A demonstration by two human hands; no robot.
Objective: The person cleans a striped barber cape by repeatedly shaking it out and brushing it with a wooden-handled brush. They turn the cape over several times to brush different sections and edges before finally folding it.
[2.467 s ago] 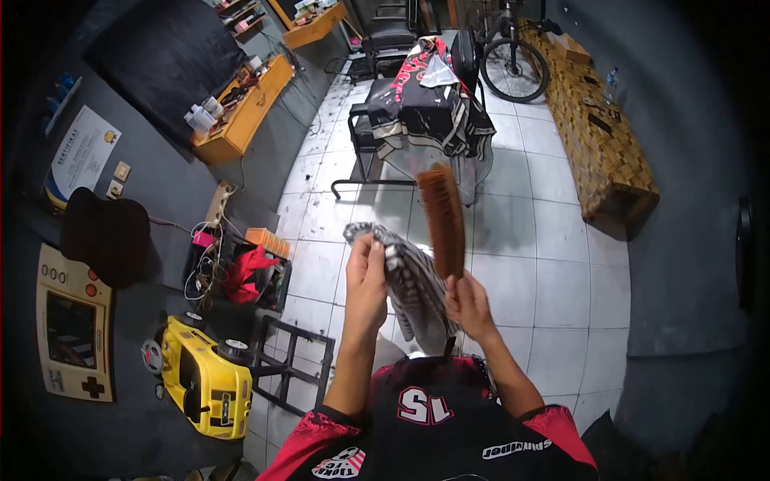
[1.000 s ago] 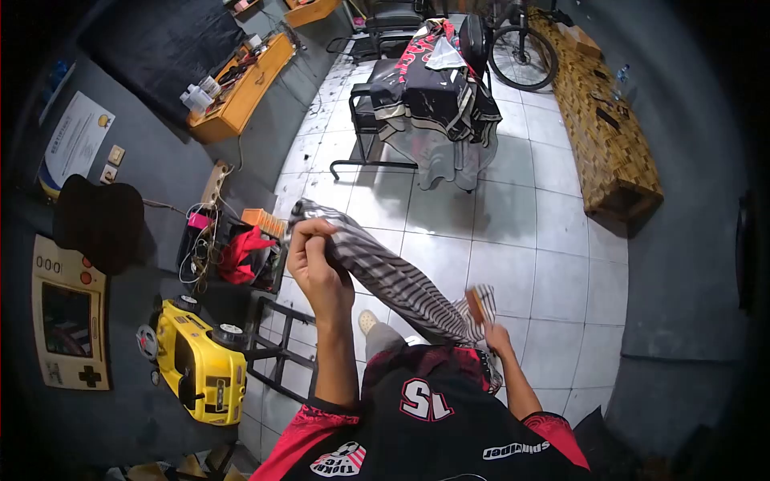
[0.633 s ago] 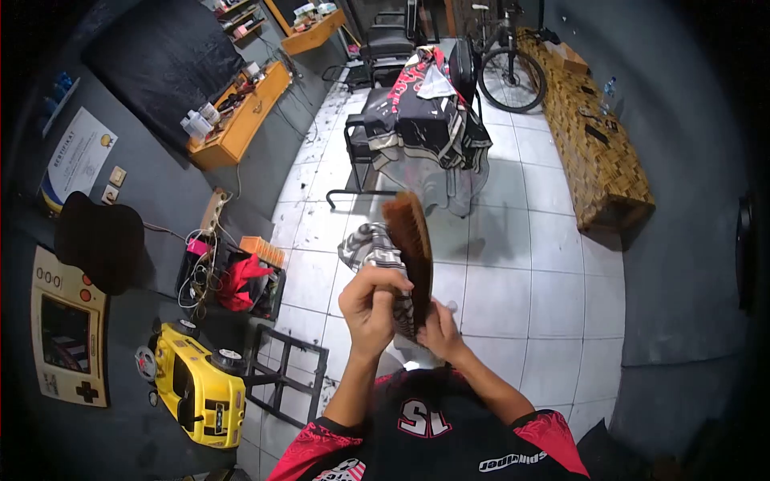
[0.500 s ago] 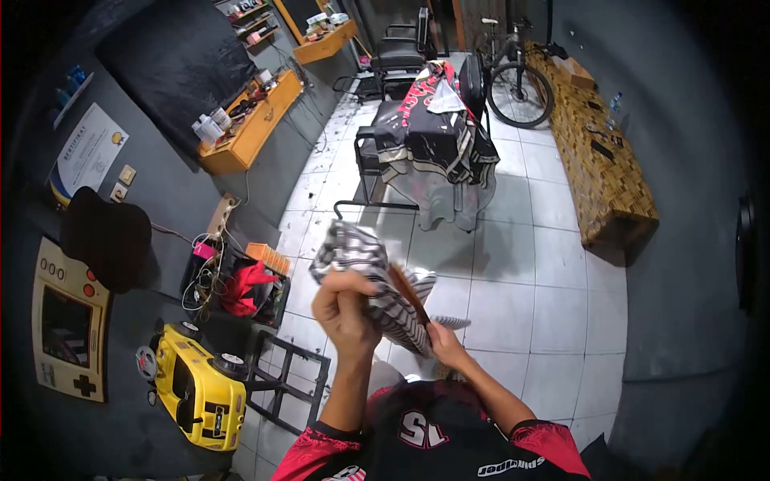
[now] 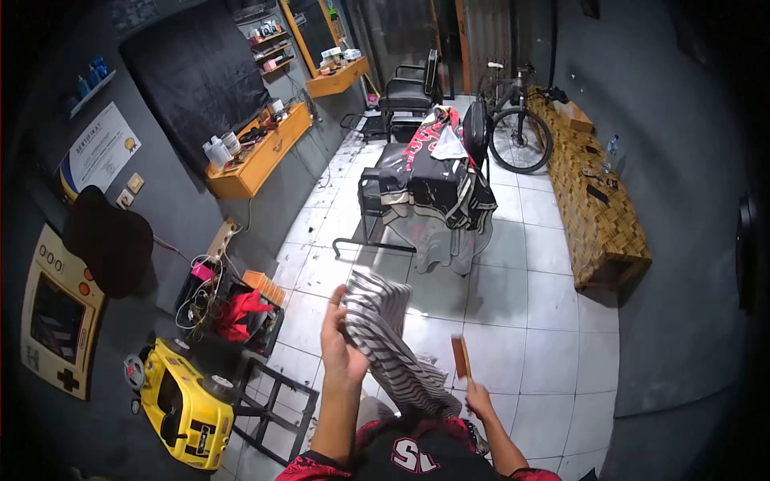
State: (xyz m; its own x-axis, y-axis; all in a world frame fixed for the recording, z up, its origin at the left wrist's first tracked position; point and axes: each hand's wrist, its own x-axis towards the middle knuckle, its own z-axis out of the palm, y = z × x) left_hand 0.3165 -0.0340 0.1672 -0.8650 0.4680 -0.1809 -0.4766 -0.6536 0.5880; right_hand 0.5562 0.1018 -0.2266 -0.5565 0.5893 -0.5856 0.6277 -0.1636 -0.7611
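Now brush (image 5: 459,356) off cloth (image 5: 391,346), lowered to right, right hand (image 5: 480,398) wrapped round handle. Left hand (image 5: 340,346) pinches cloth top, striped length hanging slack to waist. I read stroke as finished, reset between passes. Half second ago brush lay against cloth, hands close; now apart, chair (image 5: 429,172) beyond.
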